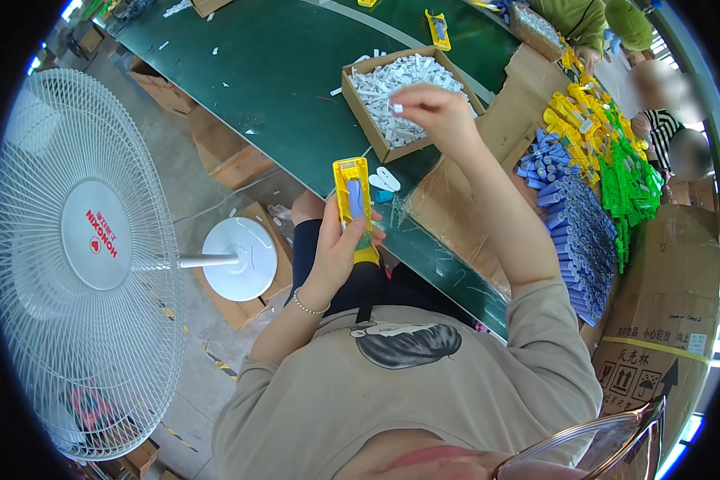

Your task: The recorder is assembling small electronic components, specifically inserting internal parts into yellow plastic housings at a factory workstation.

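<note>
My left hand [338, 248] is closed round a long yellow plastic housing [340, 172] and holds it tilted upright near the table's edge. Inside the housing's open side lies a blue cylinder [355, 197] that looks like a battery cell. My right hand [434, 112] is raised over a cardboard box [366, 114] filled with small white plastic pieces [408, 76]. Between its thumb and fingertips sits a small white piece [397, 109]. On the table by the housing lie a white oval part [387, 178] and a small teal part [384, 196].
A large white fan [96, 240] stands at the left. To the right are stacked blue cylinders [580, 248], green parts [628, 184] and yellow housings [576, 120]. Another yellow housing [438, 30] lies at the back of the green table [280, 88]. A co-worker's hand [589, 58] shows far right.
</note>
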{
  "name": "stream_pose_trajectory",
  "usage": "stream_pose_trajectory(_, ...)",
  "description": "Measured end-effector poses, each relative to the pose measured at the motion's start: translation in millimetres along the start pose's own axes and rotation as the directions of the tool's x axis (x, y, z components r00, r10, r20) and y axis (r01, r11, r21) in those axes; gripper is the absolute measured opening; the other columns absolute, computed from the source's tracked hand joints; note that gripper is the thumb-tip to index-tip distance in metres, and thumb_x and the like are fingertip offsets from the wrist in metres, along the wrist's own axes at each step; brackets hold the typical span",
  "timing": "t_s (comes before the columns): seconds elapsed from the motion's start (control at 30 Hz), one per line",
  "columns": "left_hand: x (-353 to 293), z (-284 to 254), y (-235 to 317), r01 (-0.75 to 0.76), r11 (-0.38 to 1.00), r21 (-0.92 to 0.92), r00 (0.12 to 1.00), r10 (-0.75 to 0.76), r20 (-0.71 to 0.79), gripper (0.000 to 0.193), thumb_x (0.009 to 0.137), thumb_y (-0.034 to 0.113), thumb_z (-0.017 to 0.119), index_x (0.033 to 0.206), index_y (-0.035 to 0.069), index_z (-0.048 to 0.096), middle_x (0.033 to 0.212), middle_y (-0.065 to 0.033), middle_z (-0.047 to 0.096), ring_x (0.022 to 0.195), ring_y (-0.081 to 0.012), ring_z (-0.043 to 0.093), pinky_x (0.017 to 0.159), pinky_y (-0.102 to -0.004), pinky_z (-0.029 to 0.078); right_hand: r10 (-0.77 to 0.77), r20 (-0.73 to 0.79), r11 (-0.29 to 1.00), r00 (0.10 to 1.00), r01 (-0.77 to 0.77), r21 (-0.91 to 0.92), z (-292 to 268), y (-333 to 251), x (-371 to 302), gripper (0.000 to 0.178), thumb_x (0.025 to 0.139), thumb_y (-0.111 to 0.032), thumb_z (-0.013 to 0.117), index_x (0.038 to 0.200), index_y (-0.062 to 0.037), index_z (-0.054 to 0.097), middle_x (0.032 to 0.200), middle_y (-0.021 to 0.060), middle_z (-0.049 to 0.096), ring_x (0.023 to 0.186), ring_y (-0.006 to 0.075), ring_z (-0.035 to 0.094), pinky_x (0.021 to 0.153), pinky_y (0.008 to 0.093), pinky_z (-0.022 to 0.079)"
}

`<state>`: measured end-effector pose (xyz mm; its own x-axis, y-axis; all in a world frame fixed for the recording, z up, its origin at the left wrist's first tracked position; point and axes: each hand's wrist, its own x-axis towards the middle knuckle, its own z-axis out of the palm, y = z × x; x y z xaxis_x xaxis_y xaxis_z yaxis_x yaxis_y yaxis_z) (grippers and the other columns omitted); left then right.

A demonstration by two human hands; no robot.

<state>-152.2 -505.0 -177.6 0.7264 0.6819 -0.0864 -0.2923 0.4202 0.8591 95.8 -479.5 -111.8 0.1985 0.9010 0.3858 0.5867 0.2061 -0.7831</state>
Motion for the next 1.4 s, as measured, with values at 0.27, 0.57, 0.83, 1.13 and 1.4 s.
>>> stream_pose_trajectory(0.27, 9.5, 25.8, -9.1, 0.057, 0.988, 0.144, 0.991, -0.073, 0.109, 0.044, 0.095, 0.012, 0.047, 0.135, 0.004, 0.029, 0.102, -0.0114, 0.056, 0.079, -0.0135, 0.060, 0.072, -0.0276, 0.050, 0.117, 0.180, 0.985, 0.977, -0.091, -0.146, -28.4, -61.0, -84.2, 0.016, 0.083, -0.001, 0.064, 0.098, -0.0010, 0.070, 0.077, 0.0033, 0.067, 0.066, 0.0084, 0.059, 0.063, 0.0233, 0.048)
stream_pose_trajectory(0.57, 7.8, 58.2, -11.3, 0.136, 0.920, 0.368, 0.937, -0.240, 0.255, 0.046, 0.095, 0.008, 0.044, 0.137, 0.005, 0.026, 0.101, -0.0106, 0.055, 0.078, -0.0132, 0.058, 0.072, -0.0266, 0.050, 0.488, 0.161, 0.872, 0.858, -0.486, -0.056, -49.5, -59.0, -99.5, 0.018, 0.082, -0.007, 0.067, 0.089, 0.0005, 0.052, 0.073, 0.0039, 0.066, 0.066, 0.0061, 0.058, 0.059, 0.0231, 0.045)
stream_pose_trajectory(0.83, 19.6, 52.4, -7.7, 0.308, 0.937, 0.164, 0.806, -0.348, 0.478, 0.058, 0.094, 0.020, 0.050, 0.142, 0.003, 0.022, 0.115, -0.0139, 0.054, 0.097, -0.0180, 0.058, 0.082, -0.0333, 0.049, 0.298, 0.447, 0.936, 0.843, -0.350, 0.036, -77.4, -23.5, -88.9, 0.022, 0.085, -0.016, 0.065, 0.099, 0.0001, 0.064, 0.082, 0.0050, 0.066, 0.073, 0.0086, 0.059, 0.066, 0.0258, 0.047)
stream_pose_trajectory(1.13, 33.8, 22.4, -49.9, -0.527, 0.550, 0.647, 0.846, 0.412, 0.339, 0.060, 0.081, 0.023, 0.058, 0.131, -0.003, 0.038, 0.125, -0.0187, 0.047, 0.116, -0.0316, 0.047, 0.099, -0.0395, 0.036, 0.765, 0.025, 0.398, 0.644, -0.502, 0.768, -162.6, 87.0, 24.2, 0.026, 0.086, -0.007, 0.056, 0.110, 0.0006, 0.053, 0.090, 0.0104, 0.065, 0.068, 0.0134, 0.056, 0.059, 0.0248, 0.046)
stream_pose_trajectory(1.4, 45.5, 54.9, -52.5, -0.606, 0.215, 0.765, 0.754, 0.461, 0.468, 0.043, 0.069, 0.007, 0.068, 0.110, 0.003, 0.056, 0.109, -0.0143, 0.057, 0.103, -0.0344, 0.055, 0.089, -0.0409, 0.044, 0.946, 0.066, 0.089, 0.317, -0.453, 0.887, -169.0, 248.1, 86.1, 0.023, 0.095, -0.011, 0.049, 0.116, -0.0008, 0.048, 0.101, 0.0207, 0.060, 0.070, 0.0206, 0.056, 0.058, 0.0290, 0.048)
